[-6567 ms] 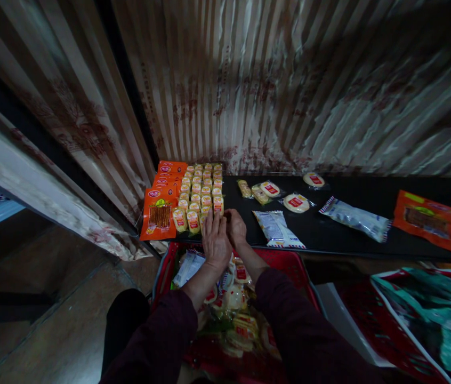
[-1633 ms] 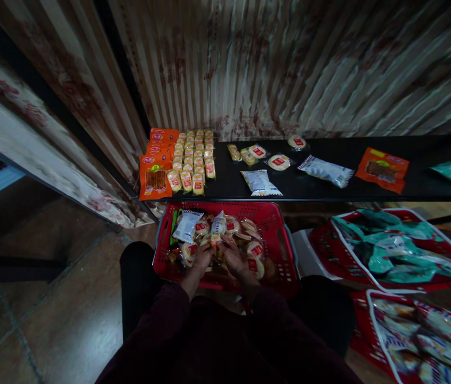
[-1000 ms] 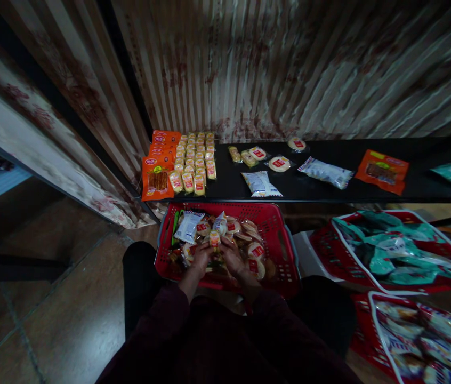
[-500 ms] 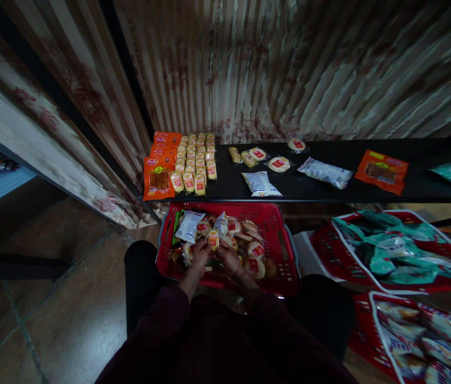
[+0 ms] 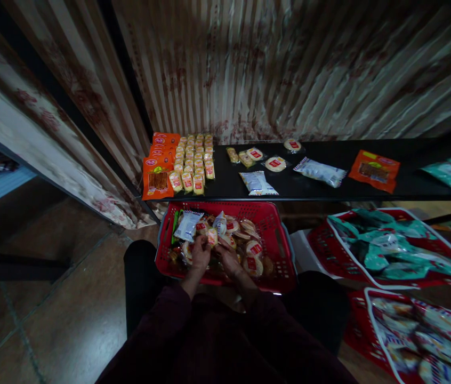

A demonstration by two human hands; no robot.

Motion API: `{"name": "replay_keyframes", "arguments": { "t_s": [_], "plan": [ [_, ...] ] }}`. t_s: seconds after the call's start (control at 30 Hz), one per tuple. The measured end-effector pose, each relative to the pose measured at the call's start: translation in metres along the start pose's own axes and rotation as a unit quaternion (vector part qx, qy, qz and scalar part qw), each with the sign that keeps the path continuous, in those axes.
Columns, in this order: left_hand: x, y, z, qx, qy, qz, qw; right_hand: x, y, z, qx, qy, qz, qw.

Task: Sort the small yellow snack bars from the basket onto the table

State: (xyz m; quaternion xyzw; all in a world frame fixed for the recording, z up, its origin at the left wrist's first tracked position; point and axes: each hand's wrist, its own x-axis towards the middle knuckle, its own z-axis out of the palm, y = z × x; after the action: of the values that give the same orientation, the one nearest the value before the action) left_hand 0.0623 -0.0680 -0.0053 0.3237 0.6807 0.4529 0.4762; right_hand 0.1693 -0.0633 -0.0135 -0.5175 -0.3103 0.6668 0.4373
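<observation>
Between my fingers, over the red basket (image 5: 270, 218), is a small yellow wrapped cake (image 5: 212, 237) with a red label. My left hand (image 5: 200, 254) pinches it from the left. My right hand (image 5: 227, 255) has its fingers at the cake's right side, closed on it as well. Beneath and around them in the basket lie round wrapped cakes (image 5: 255, 248), a white-and-blue packet (image 5: 187, 225) and a second striped packet (image 5: 219, 223). What lies right under my hands is hidden.
On the black shelf (image 5: 225, 184) stand rows of yellow wrapped cakes (image 5: 187, 180) beside orange packets (image 5: 157, 180). Single snacks lie farther right, including another orange packet (image 5: 374, 169). Baskets with green packets (image 5: 389, 240) and white packets (image 5: 445, 344) stand at right.
Both hands stay over the basket with the small yellow cake; the left fingers have risen a little along its side. The whole view has shifted slightly.
</observation>
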Motion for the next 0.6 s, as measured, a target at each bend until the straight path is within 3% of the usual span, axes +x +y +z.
{"name": "replay_keyframes", "arguments": {
  "t_s": [0.27, 0.43, 0.6],
  "plan": [
    [-0.004, 0.010, -0.001, 0.025, -0.009, 0.061, 0.998, -0.004, -0.004, 0.002, -0.010, 0.032, -0.036, 0.999],
    [0.004, 0.001, 0.002, 0.017, 0.033, 0.047, 0.998, -0.006, -0.010, 0.016, -0.071, 0.062, -0.081, 0.992],
    [0.008, -0.003, 0.002, 0.000, 0.016, 0.023, 1.000, -0.007, -0.014, 0.026, -0.188, 0.095, -0.103, 0.972]
  ]
}}
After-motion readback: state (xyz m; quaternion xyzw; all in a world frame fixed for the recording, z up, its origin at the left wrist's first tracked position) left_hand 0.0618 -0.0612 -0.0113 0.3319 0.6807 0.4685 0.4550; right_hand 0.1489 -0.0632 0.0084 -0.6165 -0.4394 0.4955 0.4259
